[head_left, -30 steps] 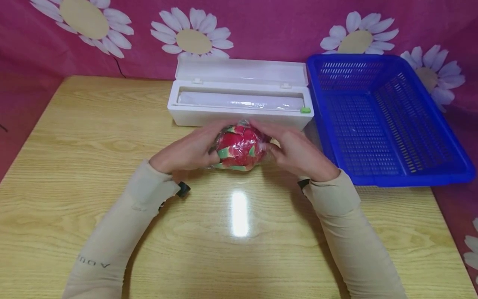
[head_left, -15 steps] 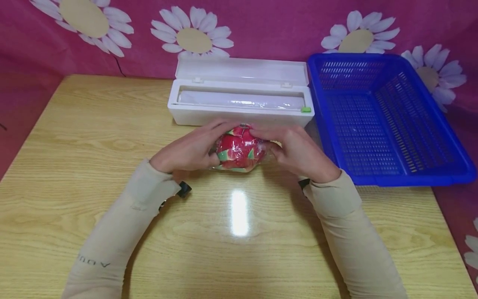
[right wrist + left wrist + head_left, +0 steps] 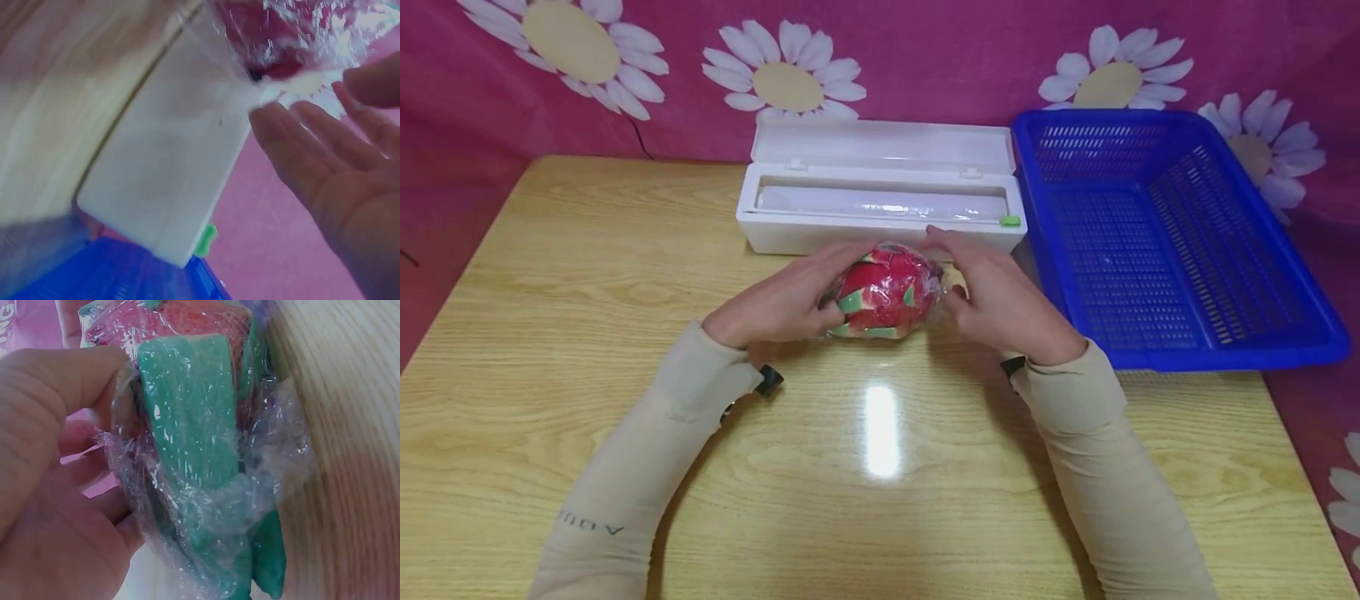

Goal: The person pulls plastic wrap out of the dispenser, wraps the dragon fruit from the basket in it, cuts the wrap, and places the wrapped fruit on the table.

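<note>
Dispenser (image 3: 880, 218): wrap roll (image 3: 880, 201) | basket (image 3: 1165, 242): bare | hands: wrapped fruit (image 3: 887, 292)

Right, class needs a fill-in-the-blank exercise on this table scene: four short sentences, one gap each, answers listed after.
1. The dragon fruit is covered in clear ____.
2. The left hand and right hand hold the fruit on the ____ table.
3. The lid of the white wrap dispenser stands ____.
4. To the right of the dispenser sits a ____ basket.

Missing words: plastic wrap; wooden; open; blue
</note>
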